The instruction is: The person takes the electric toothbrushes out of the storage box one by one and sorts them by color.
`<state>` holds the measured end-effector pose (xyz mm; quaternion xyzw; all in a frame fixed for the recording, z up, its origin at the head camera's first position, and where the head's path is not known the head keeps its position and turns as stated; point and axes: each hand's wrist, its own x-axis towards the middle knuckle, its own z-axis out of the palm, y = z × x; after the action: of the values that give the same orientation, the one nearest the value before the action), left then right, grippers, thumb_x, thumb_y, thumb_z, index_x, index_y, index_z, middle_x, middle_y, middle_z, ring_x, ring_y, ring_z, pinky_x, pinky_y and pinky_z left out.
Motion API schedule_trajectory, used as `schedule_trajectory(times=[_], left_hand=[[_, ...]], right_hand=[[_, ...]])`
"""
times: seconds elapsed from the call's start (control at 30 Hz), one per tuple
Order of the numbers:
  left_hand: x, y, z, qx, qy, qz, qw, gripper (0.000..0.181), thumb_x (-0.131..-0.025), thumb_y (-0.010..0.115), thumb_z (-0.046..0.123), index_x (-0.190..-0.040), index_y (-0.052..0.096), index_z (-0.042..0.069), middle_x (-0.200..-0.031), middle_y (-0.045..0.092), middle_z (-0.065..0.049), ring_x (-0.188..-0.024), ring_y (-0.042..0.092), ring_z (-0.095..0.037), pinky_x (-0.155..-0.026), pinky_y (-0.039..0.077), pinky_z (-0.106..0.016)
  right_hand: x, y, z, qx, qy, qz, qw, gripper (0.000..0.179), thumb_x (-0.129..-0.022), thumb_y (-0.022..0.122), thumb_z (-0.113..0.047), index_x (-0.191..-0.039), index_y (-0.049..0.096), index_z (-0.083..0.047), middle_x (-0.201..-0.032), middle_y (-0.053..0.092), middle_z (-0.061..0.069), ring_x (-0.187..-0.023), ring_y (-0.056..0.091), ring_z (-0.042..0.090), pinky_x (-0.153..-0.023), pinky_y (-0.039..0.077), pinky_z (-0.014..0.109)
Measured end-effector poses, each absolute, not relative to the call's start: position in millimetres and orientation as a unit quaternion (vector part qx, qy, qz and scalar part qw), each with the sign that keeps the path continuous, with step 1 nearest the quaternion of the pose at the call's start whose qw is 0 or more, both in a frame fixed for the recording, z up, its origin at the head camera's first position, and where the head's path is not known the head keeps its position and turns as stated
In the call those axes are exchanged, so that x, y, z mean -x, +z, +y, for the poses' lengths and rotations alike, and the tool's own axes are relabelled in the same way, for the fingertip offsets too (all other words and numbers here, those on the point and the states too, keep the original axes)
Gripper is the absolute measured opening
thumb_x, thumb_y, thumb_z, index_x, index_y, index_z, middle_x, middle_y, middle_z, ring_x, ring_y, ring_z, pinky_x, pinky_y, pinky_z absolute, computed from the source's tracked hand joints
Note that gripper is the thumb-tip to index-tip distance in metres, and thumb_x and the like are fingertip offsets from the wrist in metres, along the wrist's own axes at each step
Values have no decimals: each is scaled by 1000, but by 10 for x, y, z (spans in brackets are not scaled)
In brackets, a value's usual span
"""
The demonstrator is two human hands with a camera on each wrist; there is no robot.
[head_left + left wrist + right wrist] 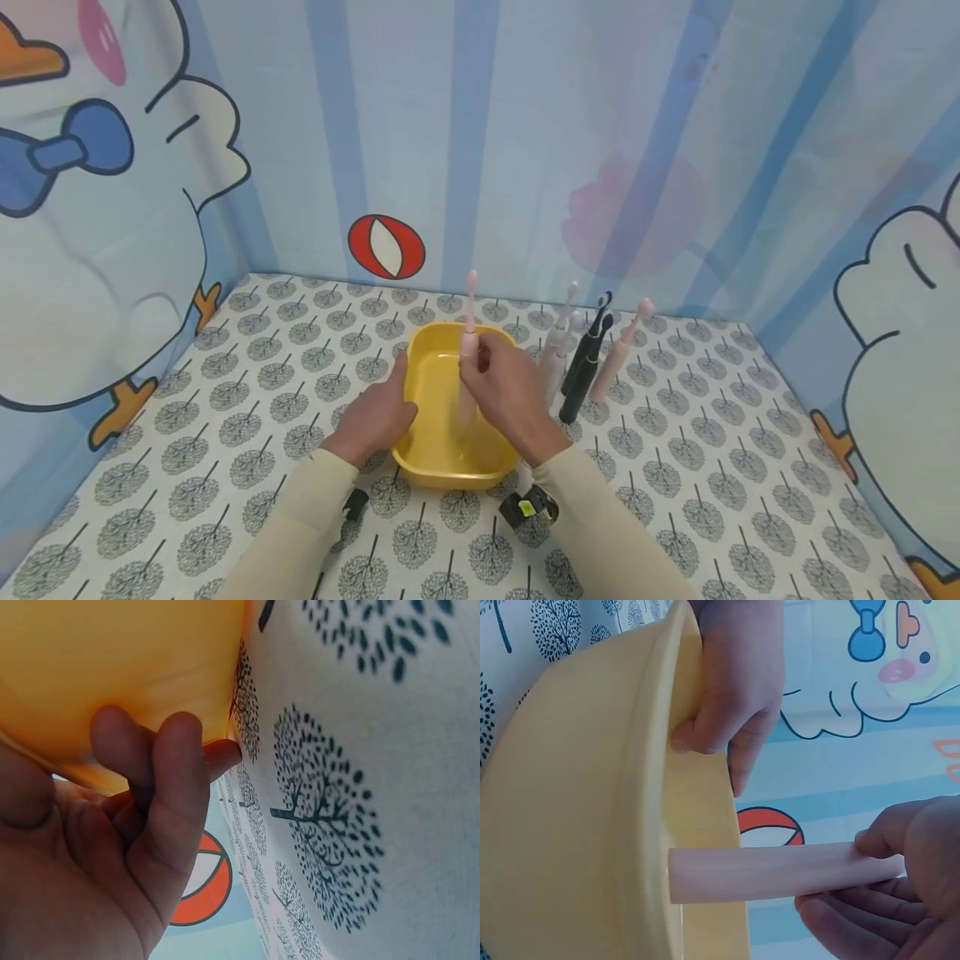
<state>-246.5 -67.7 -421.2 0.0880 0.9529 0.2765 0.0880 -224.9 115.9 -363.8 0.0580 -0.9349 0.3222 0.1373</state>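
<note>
My right hand pinches a pink electric toothbrush by the upper handle, brush head up, over the yellow plastic basin. In the right wrist view the toothbrush handle lies between thumb and fingers, its lower end at the basin's near rim. At the basin's left side, my left hand grips the wall, thumb inside and fingers outside. The left wrist view shows that hand's curled fingers against the basin's outer wall. The basin's visible floor holds nothing.
Right of the basin, close to my right hand, stand several upright electric toothbrushes: white ones, black ones and a pink one. A tree-print cloth covers the table. Behind it hangs a blue striped cartoon curtain.
</note>
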Motion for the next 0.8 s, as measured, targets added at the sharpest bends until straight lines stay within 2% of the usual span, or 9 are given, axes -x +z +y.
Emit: schedule_trajectory(times=[0.2, 0.5, 0.8], left_hand=[[2467, -4208, -680, -85, 280, 951, 94, 84, -92, 48, 20, -157, -5, 10, -70, 56, -9, -55, 55, -21, -52, 44, -34], [2471, -4206, -685, -80, 289, 949, 102, 84, -92, 48, 19, -157, -5, 11, -72, 56, -10, -55, 55, -21, -51, 44, -34], [2475, -4214, -683, -78, 286, 949, 107, 84, -92, 47, 19, -156, -7, 12, -71, 56, -10, -55, 54, -21, -51, 44, -34]], right_hand=[[2162, -3663, 1287, -83, 358, -914, 174, 30, -92, 64, -22, -118, 62, -7, -94, 69, -2, -82, 64, 9, -72, 53, 26], [2050, -3640, 1498, -75, 353, -906, 222, 30, -90, 67, -21, -116, 63, -5, -94, 71, 3, -85, 67, 13, -72, 54, 29], [1932, -3506, 1715, -50, 367, -901, 224, 29, -90, 68, -17, -115, 62, -3, -99, 69, 6, -88, 67, 16, -74, 55, 29]])
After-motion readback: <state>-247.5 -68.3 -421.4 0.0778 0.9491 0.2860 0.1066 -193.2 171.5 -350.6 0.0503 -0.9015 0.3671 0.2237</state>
